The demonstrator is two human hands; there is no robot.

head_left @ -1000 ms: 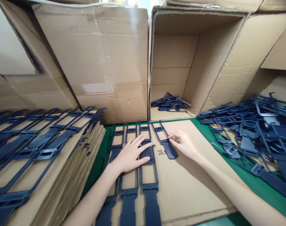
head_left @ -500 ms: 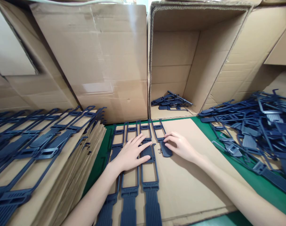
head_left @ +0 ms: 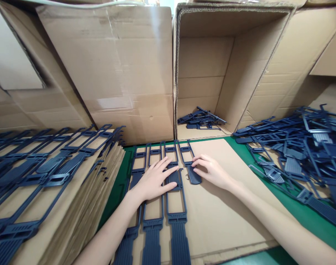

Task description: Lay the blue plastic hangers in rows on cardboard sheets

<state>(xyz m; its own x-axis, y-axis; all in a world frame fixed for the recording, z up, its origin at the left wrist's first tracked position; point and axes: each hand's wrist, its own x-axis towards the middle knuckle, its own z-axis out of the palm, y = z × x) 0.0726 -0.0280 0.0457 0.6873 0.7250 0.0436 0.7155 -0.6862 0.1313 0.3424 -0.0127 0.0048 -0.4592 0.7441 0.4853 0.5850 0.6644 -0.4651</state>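
Observation:
My left hand (head_left: 157,179) lies flat with fingers spread across a row of dark blue plastic frames (head_left: 177,202) with ribbed tongues, on a cardboard sheet (head_left: 228,224). At the right end of that row is another dark blue plastic frame (head_left: 195,174), its ribbed tongue toward me. My right hand (head_left: 212,172) has its thumb and bent fingers closed on the right edge of this frame. A small hook (head_left: 187,177) shows beside its tongue. Parts of the frames under my left hand are hidden.
A stack of cardboard sheets (head_left: 87,206) topped with similar frames stands at left. An open cardboard box (head_left: 203,55) at the back holds several loose frames (head_left: 201,119). A tangled pile of frames (head_left: 295,151) covers the right of the green table (head_left: 241,154).
The frame at my right hand has shifted very slightly left, and my right fingers with it. My left hand stays in place.

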